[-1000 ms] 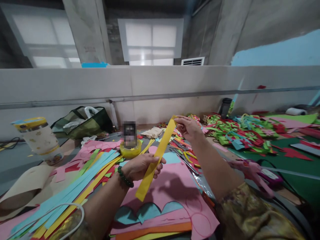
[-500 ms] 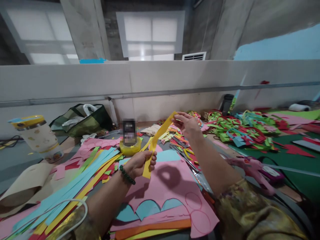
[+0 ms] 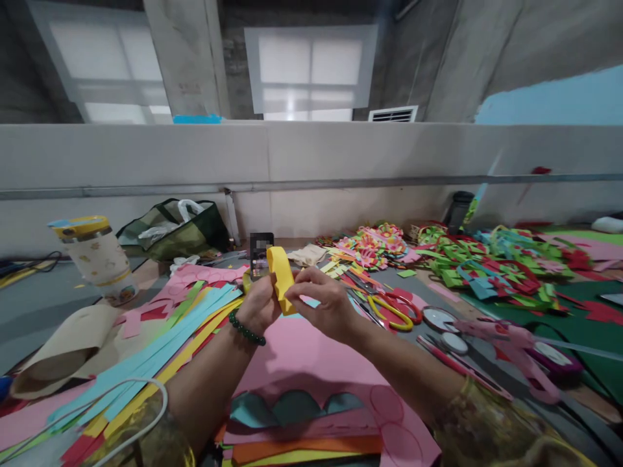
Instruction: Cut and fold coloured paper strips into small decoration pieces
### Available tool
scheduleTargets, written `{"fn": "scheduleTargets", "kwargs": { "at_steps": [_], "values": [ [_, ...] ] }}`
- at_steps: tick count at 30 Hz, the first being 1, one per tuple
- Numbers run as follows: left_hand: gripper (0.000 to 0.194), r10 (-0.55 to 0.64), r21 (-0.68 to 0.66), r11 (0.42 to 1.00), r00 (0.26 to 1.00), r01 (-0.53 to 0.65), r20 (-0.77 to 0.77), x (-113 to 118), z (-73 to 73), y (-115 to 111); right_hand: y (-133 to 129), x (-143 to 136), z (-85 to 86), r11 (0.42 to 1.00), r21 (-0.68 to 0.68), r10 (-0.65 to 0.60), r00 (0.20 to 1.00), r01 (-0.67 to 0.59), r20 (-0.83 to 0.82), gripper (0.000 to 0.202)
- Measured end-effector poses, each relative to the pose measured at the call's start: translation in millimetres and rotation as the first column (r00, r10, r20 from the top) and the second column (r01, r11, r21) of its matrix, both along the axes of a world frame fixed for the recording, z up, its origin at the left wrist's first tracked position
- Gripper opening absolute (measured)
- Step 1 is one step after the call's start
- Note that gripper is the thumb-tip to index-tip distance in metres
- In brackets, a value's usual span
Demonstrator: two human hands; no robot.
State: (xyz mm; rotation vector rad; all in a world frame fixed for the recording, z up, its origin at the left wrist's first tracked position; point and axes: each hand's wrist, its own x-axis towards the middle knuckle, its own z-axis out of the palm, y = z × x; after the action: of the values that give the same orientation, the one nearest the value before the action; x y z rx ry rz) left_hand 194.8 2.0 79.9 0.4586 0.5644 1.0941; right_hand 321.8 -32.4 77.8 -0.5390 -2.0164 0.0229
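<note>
Above pink sheets (image 3: 311, 357), yellow strip (image 3: 281, 275) between hands (image 3: 328, 305).

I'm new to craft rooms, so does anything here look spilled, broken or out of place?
Nothing looks spilled or broken. Paper scraps lie loosely around the scissors, and the tumbler appears tilted, though that may be lens distortion.

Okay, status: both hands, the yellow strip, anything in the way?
Left hand and right hand both gripping curled yellow paper-like strip. Yellow-handled scissors lie to the right, touching neither hand, seemingly out of the way.
</note>
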Motion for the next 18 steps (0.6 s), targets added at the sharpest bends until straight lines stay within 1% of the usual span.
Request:
{"fn": "scheduleTargets", "kwargs": {
  "at_steps": [2,4,9,12,16,18],
  "values": [
    [0.028,0.018,-0.013,1.000,1.000,-0.018,-0.010,-2.2,4.9,-1.0,0.6,-0.5,-2.4,0.998,0.057,-0.009,0.999,0.006,0.052,0.013],
    [0.030,0.035,-0.025,0.999,0.999,-0.036,-0.016,-4.0,9.2,-2.3,1.1,-0.9,-2.9,0.997,0.080,-0.028,0.997,0.022,0.072,0.013],
    [0.028,0.065,-0.042,0.997,0.998,-0.064,0.002,-7.1,16.5,-6.6,-0.2,-1.8,-2.3,0.996,0.049,-0.075,0.995,0.072,0.066,0.012],
    [0.028,0.066,-0.026,0.998,0.997,-0.065,0.033,-7.8,17.8,-9.0,-1.4,-1.7,-3.6,0.997,0.036,-0.073,0.995,0.071,0.070,0.013],
    [0.028,0.046,-0.001,0.999,0.996,-0.046,0.071,-6.9,16.5,-11.2,-1.4,-1.4,-6.2,0.995,0.023,-0.100,0.991,0.098,0.084,0.012],
    [0.030,0.051,0.010,0.999,0.995,-0.052,0.081,-6.2,15.8,-12.8,-1.2,-1.5,-6.6,0.996,0.011,-0.094,0.992,0.093,0.079,0.012]
  ]
}}
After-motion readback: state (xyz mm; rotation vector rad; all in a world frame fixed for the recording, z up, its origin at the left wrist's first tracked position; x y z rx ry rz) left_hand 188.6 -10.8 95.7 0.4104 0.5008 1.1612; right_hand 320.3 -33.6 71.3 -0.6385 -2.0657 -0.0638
